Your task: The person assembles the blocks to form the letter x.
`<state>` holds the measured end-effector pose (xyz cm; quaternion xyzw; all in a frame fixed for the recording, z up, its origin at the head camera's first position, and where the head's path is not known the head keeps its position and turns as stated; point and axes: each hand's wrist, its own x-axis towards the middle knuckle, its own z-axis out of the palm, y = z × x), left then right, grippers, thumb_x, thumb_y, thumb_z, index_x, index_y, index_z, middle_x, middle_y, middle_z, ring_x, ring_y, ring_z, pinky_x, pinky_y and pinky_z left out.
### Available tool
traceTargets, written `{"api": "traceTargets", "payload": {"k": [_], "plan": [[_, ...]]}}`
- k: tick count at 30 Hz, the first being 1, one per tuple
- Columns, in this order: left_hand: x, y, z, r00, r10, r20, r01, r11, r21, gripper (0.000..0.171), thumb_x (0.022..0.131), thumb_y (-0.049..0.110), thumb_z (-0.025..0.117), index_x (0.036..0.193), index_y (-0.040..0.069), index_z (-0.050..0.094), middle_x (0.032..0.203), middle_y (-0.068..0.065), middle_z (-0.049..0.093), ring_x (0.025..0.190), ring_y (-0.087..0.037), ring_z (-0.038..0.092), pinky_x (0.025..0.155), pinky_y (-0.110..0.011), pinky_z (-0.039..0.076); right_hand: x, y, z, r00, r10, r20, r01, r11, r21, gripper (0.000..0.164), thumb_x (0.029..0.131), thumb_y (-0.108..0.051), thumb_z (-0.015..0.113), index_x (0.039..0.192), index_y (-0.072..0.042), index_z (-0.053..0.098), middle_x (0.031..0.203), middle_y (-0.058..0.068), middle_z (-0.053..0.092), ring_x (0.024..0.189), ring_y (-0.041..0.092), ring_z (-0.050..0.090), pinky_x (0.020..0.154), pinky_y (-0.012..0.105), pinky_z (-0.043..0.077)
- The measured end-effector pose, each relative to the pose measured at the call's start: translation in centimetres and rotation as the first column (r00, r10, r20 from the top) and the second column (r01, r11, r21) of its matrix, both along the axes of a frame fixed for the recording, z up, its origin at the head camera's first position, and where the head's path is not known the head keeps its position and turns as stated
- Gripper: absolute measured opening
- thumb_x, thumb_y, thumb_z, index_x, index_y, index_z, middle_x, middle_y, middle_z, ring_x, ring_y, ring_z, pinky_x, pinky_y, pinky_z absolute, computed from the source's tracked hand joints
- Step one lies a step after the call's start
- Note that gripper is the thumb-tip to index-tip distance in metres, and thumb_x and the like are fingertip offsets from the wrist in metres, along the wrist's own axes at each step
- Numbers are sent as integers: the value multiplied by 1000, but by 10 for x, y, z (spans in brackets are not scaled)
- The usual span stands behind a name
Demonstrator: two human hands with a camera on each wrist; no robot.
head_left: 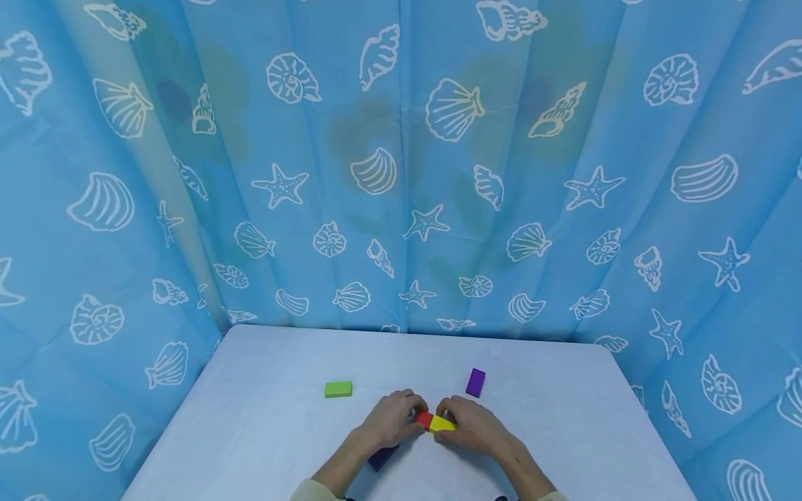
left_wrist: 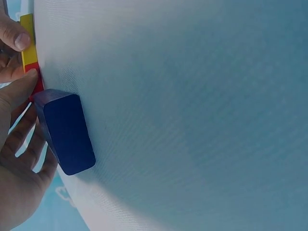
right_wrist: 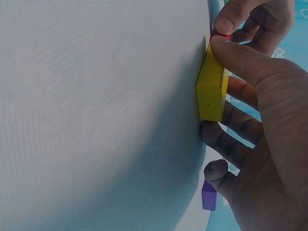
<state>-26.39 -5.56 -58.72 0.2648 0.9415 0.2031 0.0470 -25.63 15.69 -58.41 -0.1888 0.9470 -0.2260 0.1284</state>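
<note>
Near the table's front middle, a red block (head_left: 424, 419) and a yellow block (head_left: 442, 424) meet end to end. My left hand (head_left: 395, 419) pinches the red block between thumb and fingers, covering much of it. From the other side my right hand (head_left: 474, 424) pinches the yellow block, its thumb along the near face, as the right wrist view shows the yellow block (right_wrist: 211, 89) up close. A dark blue block (left_wrist: 66, 132) lies just by the left hand, partly under the forearm in the head view.
A green block (head_left: 338, 389) lies on the white table (head_left: 263, 417) to the left. Behind the right hand is a purple block (head_left: 475, 383). A blue curtain (head_left: 401, 174) with white shell prints surrounds the table's back and sides.
</note>
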Motion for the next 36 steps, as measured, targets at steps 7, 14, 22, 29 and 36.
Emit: {"api": "traceTargets", "payload": {"k": [7, 14, 22, 29, 36], "plan": [[2, -1, 0, 1000, 2, 2, -2, 1000, 7, 32, 85, 33, 82, 114, 24, 71, 101, 9, 64, 83, -6, 52, 84, -26, 52, 1, -2, 0, 1000, -7, -1, 7, 1000, 13, 39, 81, -44, 82, 110, -22, 67, 89, -10, 60, 79, 9, 54, 79, 34, 54], [2, -2, 1, 1000, 4, 12, -4, 1000, 20, 32, 85, 33, 82, 114, 24, 71, 102, 7, 64, 84, -6, 53, 85, -27, 53, 2, -1, 1, 1000, 3, -23, -3, 1000, 17, 40, 80, -45, 83, 110, -23, 67, 90, -11, 60, 79, 8, 55, 82, 34, 55], [1, -2, 2, 1000, -5, 5, 5, 1000, 25, 33, 85, 33, 82, 114, 23, 71, 100, 8, 64, 82, -6, 52, 82, -25, 51, 2, 0, 1, 1000, 12, -26, -12, 1000, 13, 40, 81, -45, 82, 110, -23, 67, 91, -11, 60, 79, 8, 54, 82, 35, 55], [1, -2, 1, 1000, -9, 4, 9, 1000, 14, 33, 86, 34, 81, 115, 24, 71, 101, 9, 64, 83, -5, 52, 81, -26, 51, 1, 0, 2, 999, 16, -40, -16, 1000, -11, 38, 85, -47, 77, 114, -24, 67, 94, -10, 58, 84, 9, 56, 83, 37, 56], [0, -3, 1, 1000, -21, 12, 21, 1000, 23, 34, 86, 34, 81, 117, 22, 70, 100, 9, 64, 83, -4, 53, 78, -25, 49, 0, -1, 5, 999, 30, -9, -31, 996, -79, 27, 94, -34, 69, 120, -27, 68, 101, -11, 58, 91, 10, 57, 89, 42, 54]]}}
